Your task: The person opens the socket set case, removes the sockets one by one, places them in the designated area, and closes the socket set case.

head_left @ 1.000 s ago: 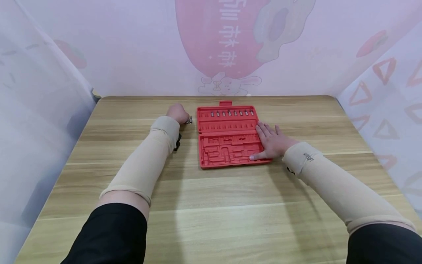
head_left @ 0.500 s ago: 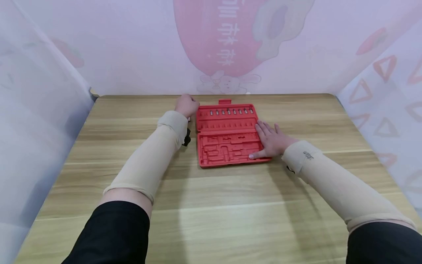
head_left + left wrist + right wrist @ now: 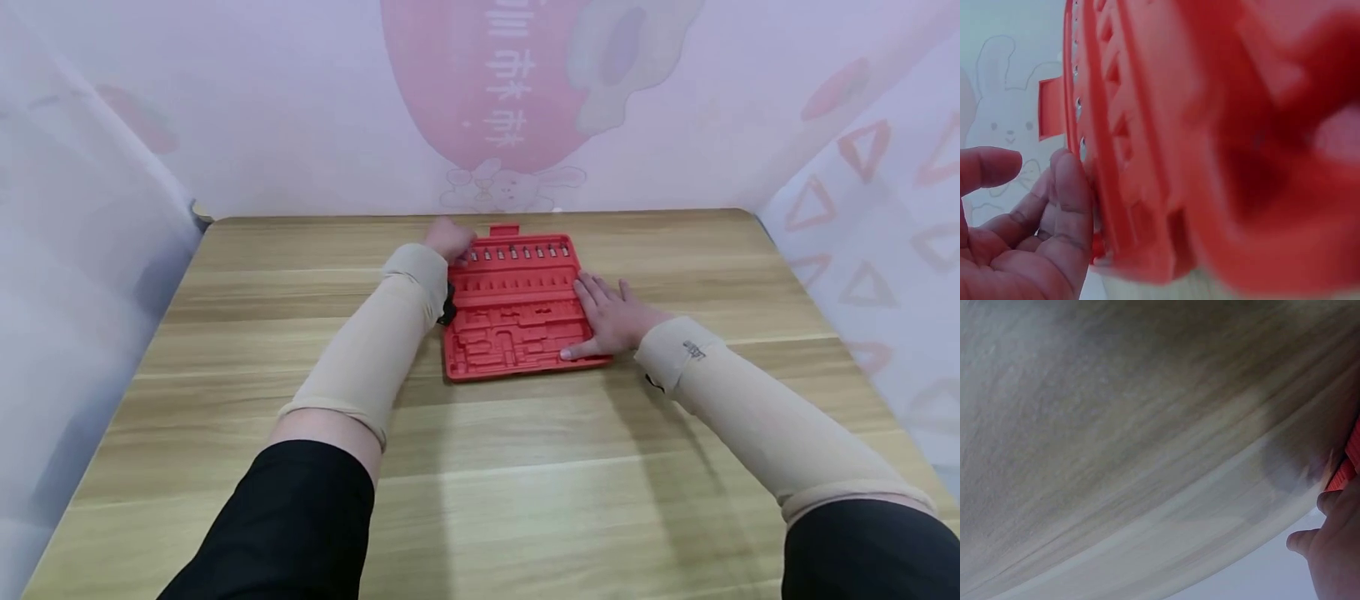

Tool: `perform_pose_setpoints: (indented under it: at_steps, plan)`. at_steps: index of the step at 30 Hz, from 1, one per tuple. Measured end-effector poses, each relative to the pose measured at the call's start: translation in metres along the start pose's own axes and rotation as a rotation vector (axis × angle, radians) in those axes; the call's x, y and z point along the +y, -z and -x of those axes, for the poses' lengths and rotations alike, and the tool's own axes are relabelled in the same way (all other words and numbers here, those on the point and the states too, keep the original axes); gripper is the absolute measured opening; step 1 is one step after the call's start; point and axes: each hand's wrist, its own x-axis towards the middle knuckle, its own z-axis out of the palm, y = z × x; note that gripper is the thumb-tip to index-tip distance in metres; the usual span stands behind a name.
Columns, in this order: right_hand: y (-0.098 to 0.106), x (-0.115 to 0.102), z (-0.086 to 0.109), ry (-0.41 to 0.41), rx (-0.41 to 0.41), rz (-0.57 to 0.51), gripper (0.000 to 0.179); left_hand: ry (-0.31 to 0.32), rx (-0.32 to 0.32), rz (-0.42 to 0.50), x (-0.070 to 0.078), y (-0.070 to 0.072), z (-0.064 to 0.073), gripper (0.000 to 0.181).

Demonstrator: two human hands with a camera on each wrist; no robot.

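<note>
A red plastic tool case (image 3: pixel 517 317) lies unfolded on the table, with several small metal bits (image 3: pixel 527 252) standing in its top row of slots. My left hand (image 3: pixel 450 239) is over the case's far left corner. In the left wrist view, the fingers (image 3: pixel 1072 187) of that hand press against the end of the bit row, while its thumb stands apart from them; nothing shows between thumb and fingers. My right hand (image 3: pixel 613 317) rests with spread fingers on the case's right edge, thumb over the near part. The left hand and sleeve cover the case's left end.
The wooden table (image 3: pixel 525 475) runs to a patterned cloth backdrop (image 3: pixel 300 108) behind and at both sides. A red latch tab (image 3: pixel 504 230) sticks out from the far edge of the case. The moulded lower half (image 3: pixel 510 342) holds no tools.
My left hand has moved right from beside the case, where it held small metal bits near the table, to the case's far left corner. The right hand has stayed put.
</note>
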Motion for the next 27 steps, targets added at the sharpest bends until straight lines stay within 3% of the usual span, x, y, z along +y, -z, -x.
perform_pose_setpoints:
  at_steps: [4,11,18,24,27]
  plan:
    - [0.0009,-0.0022,-0.0002,0.0,0.003,0.019,0.126,0.002,0.005,-0.025,-0.0008,-0.0028,0.0022,0.022]
    - [0.0037,-0.0038,-0.0003,0.007,0.004,-0.002,0.128,-0.03,-0.004,-0.175,0.0009,-0.0039,0.0041,0.025]
    - [0.0046,-0.004,0.0008,0.02,0.004,-0.022,0.131,-0.057,-0.036,-0.123,-0.0036,-0.0038,-0.0028,0.022]
    - [0.0025,-0.0023,0.0023,0.023,0.005,-0.02,0.129,-0.107,-0.012,-0.302,-0.0063,-0.0047,-0.0044,0.034]
    - [0.0026,-0.0024,0.001,0.025,0.007,-0.017,0.13,-0.13,0.022,-0.345,-0.0049,-0.0053,-0.003,0.037]
